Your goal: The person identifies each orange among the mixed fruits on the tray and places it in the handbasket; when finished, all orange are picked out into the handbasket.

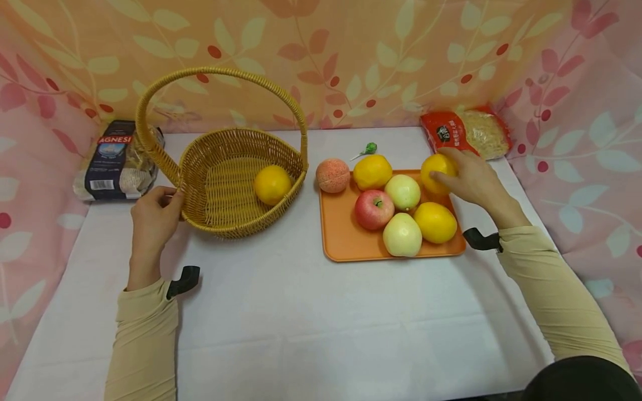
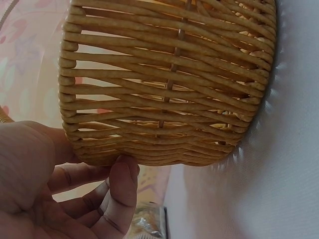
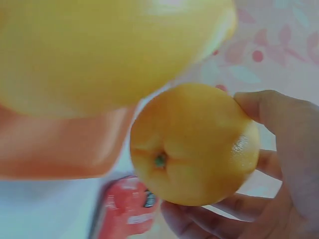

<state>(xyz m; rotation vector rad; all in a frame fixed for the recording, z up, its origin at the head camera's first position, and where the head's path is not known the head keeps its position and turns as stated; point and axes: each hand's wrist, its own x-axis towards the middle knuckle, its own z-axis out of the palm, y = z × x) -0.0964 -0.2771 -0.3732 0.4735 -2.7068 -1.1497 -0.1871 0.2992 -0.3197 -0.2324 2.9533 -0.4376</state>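
My left hand [image 1: 157, 214] pinches the left rim of the wicker basket [image 1: 241, 231], near the foot of its tall handle; in the left wrist view the thumb and fingers meet at the basket's woven edge [image 2: 169, 99]. One orange [image 1: 272, 185] lies inside the basket. Over the back right corner of the orange tray [image 1: 351, 245], my right hand [image 1: 471, 178] grips another orange [image 3: 194, 144], thumb on one side and fingers on the other. Around it on the tray are a red apple [image 1: 374, 209], two pale green round fruits [image 1: 402, 235] and two lemons [image 1: 435, 223].
A speckled pinkish round fruit [image 1: 332, 175] sits at the tray's back left corner. Behind the tray lie a small green-topped stick [image 1: 369, 148] and a red noodle packet [image 1: 466, 132]. A dark-labelled pasta bag [image 1: 119, 161] stands left of the basket. Patterned cloth surrounds the white table.
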